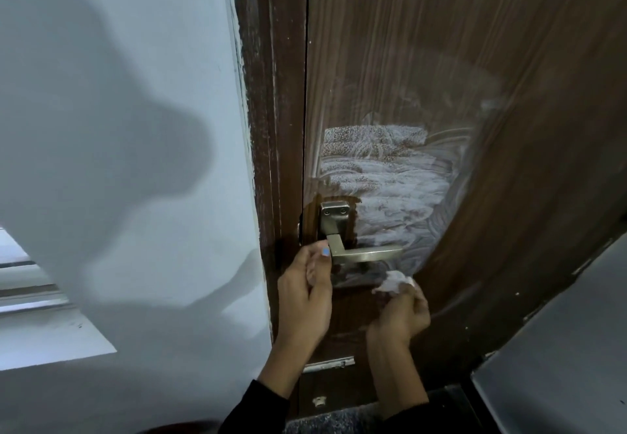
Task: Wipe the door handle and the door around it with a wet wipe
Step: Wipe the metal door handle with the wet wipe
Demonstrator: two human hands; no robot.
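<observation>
A brushed metal lever handle [364, 253] on its plate [334, 218] is mounted on a dark brown wooden door [441, 43]. Wet whitish smears [386, 182] cover the door above and right of the handle. My left hand [308, 289] pinches the lever's inner end next to the plate, thumb on the metal. My right hand [402, 311] grips a crumpled white wet wipe [395, 281] and presses it on the door just below the lever's outer end.
The dark door frame [271, 128] with chipped paint runs along the left of the door, beside a pale wall [118, 128] with my shadow on it. A window sill [51, 342] is at the lower left. A grey surface [559, 349] lies at the lower right.
</observation>
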